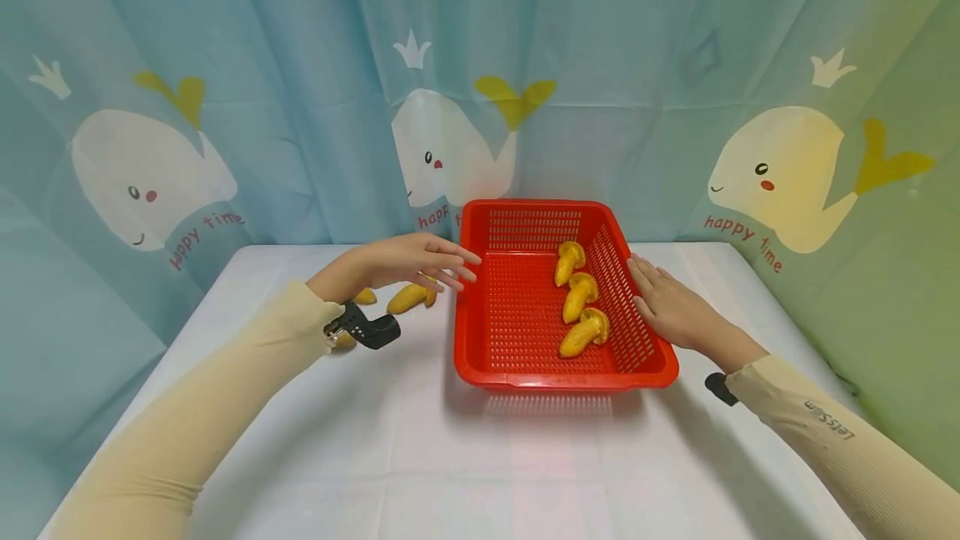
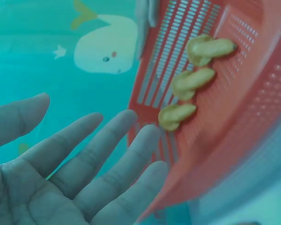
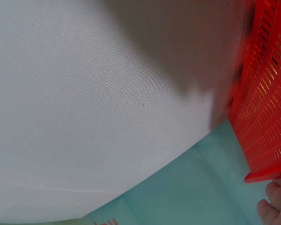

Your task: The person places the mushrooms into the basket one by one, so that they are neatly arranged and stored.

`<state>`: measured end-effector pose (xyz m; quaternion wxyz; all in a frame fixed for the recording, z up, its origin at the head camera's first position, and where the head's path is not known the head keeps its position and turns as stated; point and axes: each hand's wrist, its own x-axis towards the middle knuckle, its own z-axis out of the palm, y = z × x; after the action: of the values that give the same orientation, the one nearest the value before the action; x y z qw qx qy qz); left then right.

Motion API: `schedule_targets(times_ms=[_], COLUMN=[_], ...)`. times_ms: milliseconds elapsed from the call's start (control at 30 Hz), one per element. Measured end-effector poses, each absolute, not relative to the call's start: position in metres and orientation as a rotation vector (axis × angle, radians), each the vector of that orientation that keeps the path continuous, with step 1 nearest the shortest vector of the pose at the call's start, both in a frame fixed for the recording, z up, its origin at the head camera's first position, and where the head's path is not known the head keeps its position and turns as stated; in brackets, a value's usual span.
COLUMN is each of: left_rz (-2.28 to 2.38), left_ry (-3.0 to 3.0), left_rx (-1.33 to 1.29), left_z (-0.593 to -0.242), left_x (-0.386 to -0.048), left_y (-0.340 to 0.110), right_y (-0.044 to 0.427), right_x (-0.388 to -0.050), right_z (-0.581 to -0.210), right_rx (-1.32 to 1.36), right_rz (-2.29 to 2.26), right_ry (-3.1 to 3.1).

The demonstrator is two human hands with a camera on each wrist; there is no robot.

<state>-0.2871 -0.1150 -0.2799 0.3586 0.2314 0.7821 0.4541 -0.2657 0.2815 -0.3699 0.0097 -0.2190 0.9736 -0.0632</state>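
Note:
A red perforated plastic basket stands in the middle of the white table. Three yellow mushrooms lie in a column along its right side; the left wrist view shows the same mushrooms. My left hand hovers at the basket's left rim, palm turned inward and fingers extended, holding nothing. Whether its fingertips touch the rim I cannot tell. Along the right rim rests my right hand, its fingers straight against the outside edge. Only some fingertips of it show in the right wrist view.
More yellow mushrooms lie on the table left of the basket, partly hidden by the left hand and its wrist strap. Behind the table hangs a blue curtain with whale prints. White tabletop extends in front of the basket.

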Motion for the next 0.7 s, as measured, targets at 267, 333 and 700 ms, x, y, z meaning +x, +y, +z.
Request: schedule_targets(times_ms=[267, 333, 700], left_rz=[1.217, 1.213, 1.257], left_ry=[2.057, 2.072, 2.119], left_rx=[0.459, 0.425, 0.41], left_z=[-0.293, -0.297, -0.31], left_x=[-0.281, -0.28, -0.276], left_y=[-0.162, -0.173, -0.234], right_y=[0.283, 0.283, 0.283], right_x=[-0.266, -0.266, -0.266], right_z=[-0.374, -0.373, -0.37], right_rx=[-0.686, -0.685, -0.651], right_rz=[-0.217, -0.214, -0.229], right_ry=[3.035, 3.035, 3.002])
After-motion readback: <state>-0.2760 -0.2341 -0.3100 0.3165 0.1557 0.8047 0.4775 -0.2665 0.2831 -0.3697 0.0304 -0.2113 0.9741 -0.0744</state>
